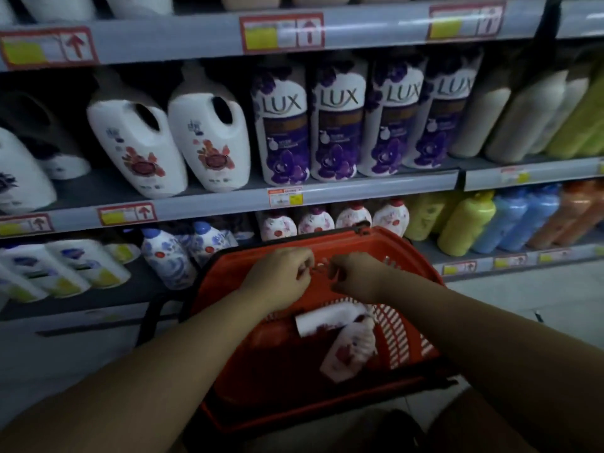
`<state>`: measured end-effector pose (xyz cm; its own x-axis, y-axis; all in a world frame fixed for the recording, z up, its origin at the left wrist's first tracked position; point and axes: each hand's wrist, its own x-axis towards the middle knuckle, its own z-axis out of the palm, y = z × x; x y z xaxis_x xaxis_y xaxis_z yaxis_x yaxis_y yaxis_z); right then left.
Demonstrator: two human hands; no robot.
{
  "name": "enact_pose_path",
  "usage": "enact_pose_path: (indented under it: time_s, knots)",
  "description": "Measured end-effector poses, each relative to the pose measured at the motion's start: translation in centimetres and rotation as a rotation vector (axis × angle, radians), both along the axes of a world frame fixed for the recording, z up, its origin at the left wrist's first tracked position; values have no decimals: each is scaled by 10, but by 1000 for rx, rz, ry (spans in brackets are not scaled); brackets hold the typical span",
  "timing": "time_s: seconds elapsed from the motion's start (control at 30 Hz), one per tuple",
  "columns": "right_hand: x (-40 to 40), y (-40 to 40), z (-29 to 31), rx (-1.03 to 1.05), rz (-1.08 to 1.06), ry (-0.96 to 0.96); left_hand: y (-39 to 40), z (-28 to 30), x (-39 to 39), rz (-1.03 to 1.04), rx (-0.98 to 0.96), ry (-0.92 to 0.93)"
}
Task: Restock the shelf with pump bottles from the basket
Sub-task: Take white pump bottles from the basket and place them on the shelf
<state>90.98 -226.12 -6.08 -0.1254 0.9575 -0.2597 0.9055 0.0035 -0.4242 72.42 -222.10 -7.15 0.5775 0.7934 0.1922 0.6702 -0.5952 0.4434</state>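
A red plastic basket [376, 243] sits in front of the shelves, below my arms. Two white pump bottles with red flower prints lie in it: one [327, 318] across, the other [349, 351] pointing towards me. My left hand [281, 276] and my right hand [356, 276] hover close together over the basket's far half, fingers curled. Both pinch a small pale item [318, 267] between them; I cannot make out what it is. Matching flower-print bottles [315, 220] stand on the lower shelf just behind the basket.
The middle shelf holds white handled jugs [209, 132], purple LUX bottles [336, 125] and beige bottles [523, 116]. The lower shelf has blue-patterned bottles [166, 256] on the left, and yellow [464, 223], blue and orange bottles on the right. Pale floor tiles [523, 295] lie to the right.
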Motion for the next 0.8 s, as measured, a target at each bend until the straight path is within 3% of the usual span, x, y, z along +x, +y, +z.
enact_pose_path:
  time_s: [0.37, 0.67, 0.8]
  knots:
    - [51, 4, -105, -311, -128, -53, 2, -145, 36, 82, -429, 217]
    - [56, 16, -171, -434, -105, -106, 25, -236, 62, 27, -490, 471]
    - [55, 23, -193, -462, -89, -136, 27, -255, 73, 96, -396, 447]
